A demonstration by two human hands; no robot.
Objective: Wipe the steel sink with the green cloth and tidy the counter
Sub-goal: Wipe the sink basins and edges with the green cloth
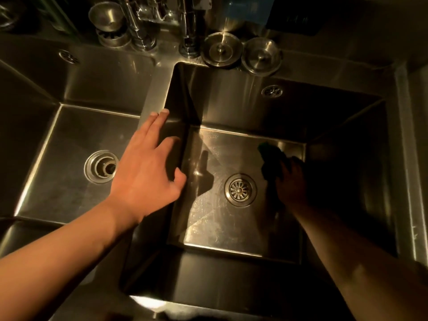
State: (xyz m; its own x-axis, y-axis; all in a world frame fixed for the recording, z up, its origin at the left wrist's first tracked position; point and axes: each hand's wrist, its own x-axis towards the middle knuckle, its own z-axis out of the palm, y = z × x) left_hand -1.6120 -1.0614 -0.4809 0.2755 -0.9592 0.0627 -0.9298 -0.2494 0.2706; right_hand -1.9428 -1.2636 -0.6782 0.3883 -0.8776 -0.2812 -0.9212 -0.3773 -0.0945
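- Head view: a double steel sink [231, 103] seen from above in dim, yellowish light, with a person's two bare forearms reaching into frame.
- The left hand [148, 172] lies flat with its fingers straight and slightly spread on the divider [157, 89] between the two basins. It holds nothing.
- The right hand [294, 181] is down in the right basin, deep in shadow. Its fingers appear curled round the green cloth [272, 158], pressing it to the basin floor near the far right corner, just beyond the drain strainer [240, 189].
- Risk: the right side of the basin is nearly black with shadow, so streaks there could easily be missed.
- Risk: two round steel stopper lids [221, 49] sit at the back rim of the right basin, the edge of one seeming to overhang it. A high sweep up the back wall could knock them in.
- Risk: the bracing left hand could slide if the divider is wet. I cannot tell from here whether it is.
- Risk: a pass straight over the strainer could catch the cloth in its slots.
- The cloth looks small, bunched and very dark. Only its far edge catches enough light to show green.
- The basin floor is brushed steel, with fine scratches and cloudy streaks where the light falls, left of the strainer.
- The left basin's drain [102, 166] is open with no strainer in it. Taps [141, 26] stand on the back ledge.
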